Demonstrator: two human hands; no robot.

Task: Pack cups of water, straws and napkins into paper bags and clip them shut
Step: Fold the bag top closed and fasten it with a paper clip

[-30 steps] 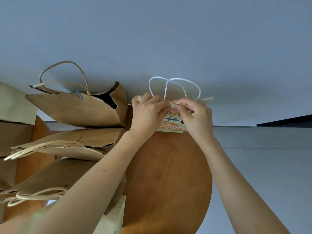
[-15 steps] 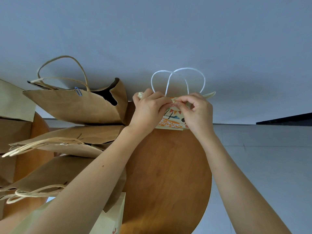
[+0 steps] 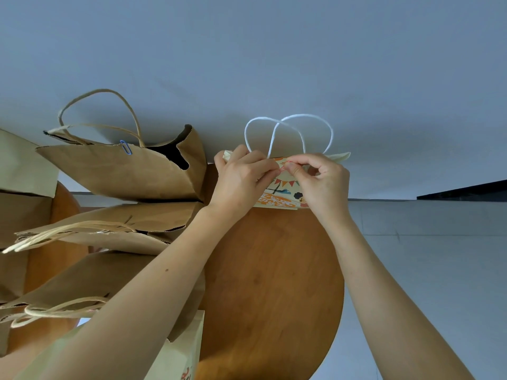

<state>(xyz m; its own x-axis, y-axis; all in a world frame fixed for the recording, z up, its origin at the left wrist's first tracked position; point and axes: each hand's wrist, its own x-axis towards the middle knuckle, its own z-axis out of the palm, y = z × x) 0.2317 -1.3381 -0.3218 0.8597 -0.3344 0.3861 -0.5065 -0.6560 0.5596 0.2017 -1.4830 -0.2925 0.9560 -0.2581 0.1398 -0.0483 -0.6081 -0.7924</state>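
Brown kraft paper bags (image 3: pixel 109 275) with twisted paper handles crowd the left side of the round wooden counter (image 3: pixel 274 283). The farthest brown bag (image 3: pixel 123 174) gapes at one corner and carries a blue paper clip (image 3: pixel 126 147) on its top edge. Just right of it, the left hand (image 3: pixel 241 179) grips the top of the cream printed paper bag with white cord handles (image 3: pixel 285 193), fingers curled over the edge. That bag stands at the counter's far rim. The right hand (image 3: pixel 322 182) meets the left at the bag's top edge, thumb and forefinger pinching a small reddish thing (image 3: pixel 281 166), too tiny to identify. Pale grey floor (image 3: pixel 425 270) lies rightmost.
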